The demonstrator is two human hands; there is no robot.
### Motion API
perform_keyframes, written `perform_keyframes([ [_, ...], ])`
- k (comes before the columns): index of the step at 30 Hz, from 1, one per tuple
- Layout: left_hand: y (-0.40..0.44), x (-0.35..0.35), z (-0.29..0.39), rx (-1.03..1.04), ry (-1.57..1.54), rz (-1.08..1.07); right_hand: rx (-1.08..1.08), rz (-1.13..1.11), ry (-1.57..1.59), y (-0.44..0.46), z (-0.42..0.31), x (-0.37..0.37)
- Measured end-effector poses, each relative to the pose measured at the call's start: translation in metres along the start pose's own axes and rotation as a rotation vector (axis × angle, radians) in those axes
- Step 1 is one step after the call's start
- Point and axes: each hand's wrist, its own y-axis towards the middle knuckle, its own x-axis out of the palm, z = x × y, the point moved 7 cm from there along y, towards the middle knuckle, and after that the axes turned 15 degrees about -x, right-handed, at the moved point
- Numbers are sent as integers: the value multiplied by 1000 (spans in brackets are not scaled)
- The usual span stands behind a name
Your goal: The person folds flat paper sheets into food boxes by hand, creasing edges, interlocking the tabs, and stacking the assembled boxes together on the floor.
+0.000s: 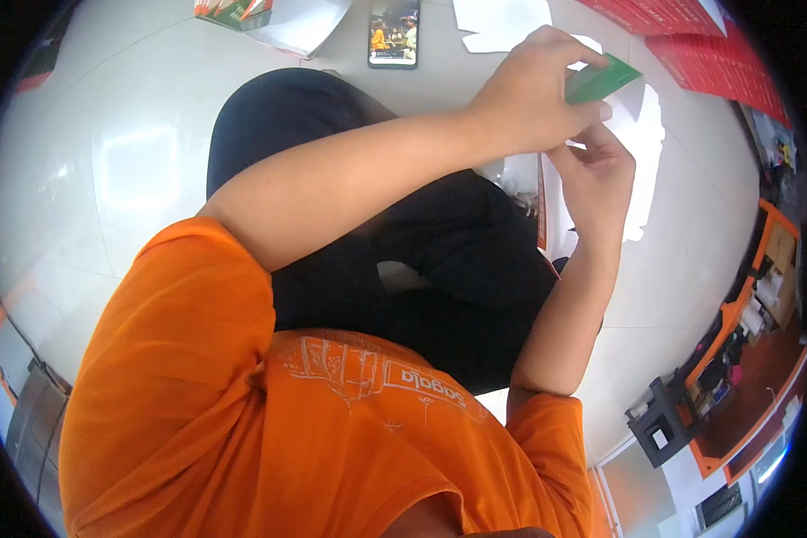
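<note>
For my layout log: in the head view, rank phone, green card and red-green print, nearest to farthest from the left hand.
1. Green card, in left hand
2. Phone, left of the hand
3. Red-green print, farther left

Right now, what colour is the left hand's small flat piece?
The small flat piece shows green in the head view.

That green card (pixel 603 81) you've got looks like smooth paper or thin cardstock, can't really tell if it's coated. Your white sheets (pixel 502 20) look like paper too, but so blown out that any texture's lost. Your floor tiles (pixel 63 134) are smooth and properly glossy, light bouncing right off them. Your phone (pixel 394 34) has a slick, glassy screen. Your orange tee (pixel 166 359) is soft matt cloth, your dark trousers (pixel 282 117) matt fabric as well. Those red sheets (pixel 722 72) look like smooth printed paper.
</note>
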Motion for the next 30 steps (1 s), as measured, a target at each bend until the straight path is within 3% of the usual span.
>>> perform_keyframes([
  [4,5,-4,-10,-166,-38,78,37,14,75,-1,-1,4],
  [6,8,1,-26,-420,-281,-49,62,22,78,-2,-4,5],
  [8,7,0,-23,-468,-422,-110,124,42,122,-2,2,3],
  [10,5,-13,10,-311,-460,-102,164,71,204,-2,11,-1],
  [13,7,-4,7,-118,-522,-21,190,125,405,0,22,-11],
  [16,-6,2,41,453,62,-42,191,198,589,-2,26,-17],
  [17,-10,10,39,422,127,-168,171,236,613,-5,29,-20],
  [22,-4,7,41,454,124,-142,182,365,701,-10,28,-35],
  [26,0,1,43,436,124,-126,136,210,807,-12,28,-32],
  [30,3,2,39,322,101,-170,87,240,817,-12,15,-31],
])
